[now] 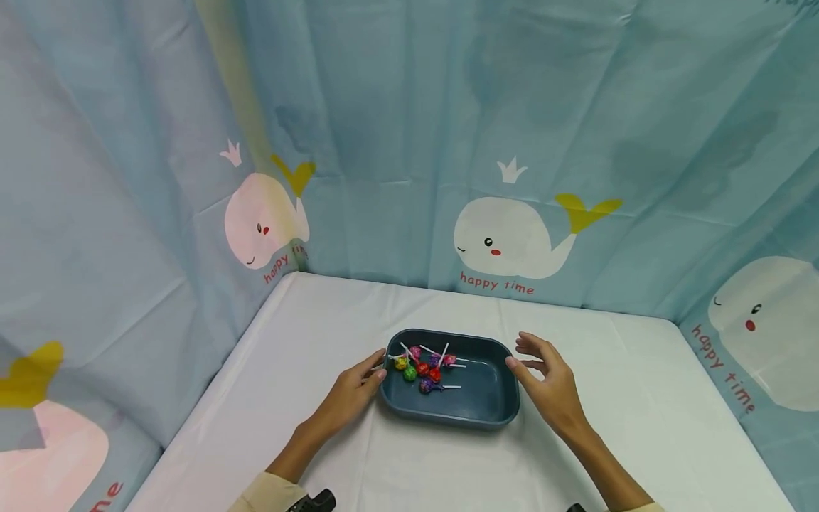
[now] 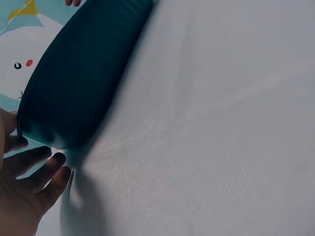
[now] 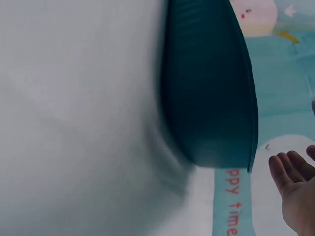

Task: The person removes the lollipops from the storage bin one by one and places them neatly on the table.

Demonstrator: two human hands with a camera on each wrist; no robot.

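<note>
A dark blue tray (image 1: pixel 489 395) with rounded corners rests on the white-covered table. Several lollipops (image 1: pixel 422 368) in coloured wrappers with white sticks lie loosely together in its left half. At the tray's left end is my left hand (image 1: pixel 352 391), thumb and fingertips right at the rim. The left wrist view shows its fingers (image 2: pixel 42 169) spread loosely beside the tray's outer wall (image 2: pixel 74 83). My right hand (image 1: pixel 550 387) is at the right end, its thumb close to the rim and its fingers raised. In the right wrist view this hand (image 3: pixel 298 191) stands apart from the tray (image 3: pixel 211 88).
A white cloth (image 1: pixel 307 320) covers the table. Light blue curtains (image 1: pixel 384 128) printed with whales hang along the back and both sides. Dark wrist devices (image 1: pixel 313 501) sit at the sleeves.
</note>
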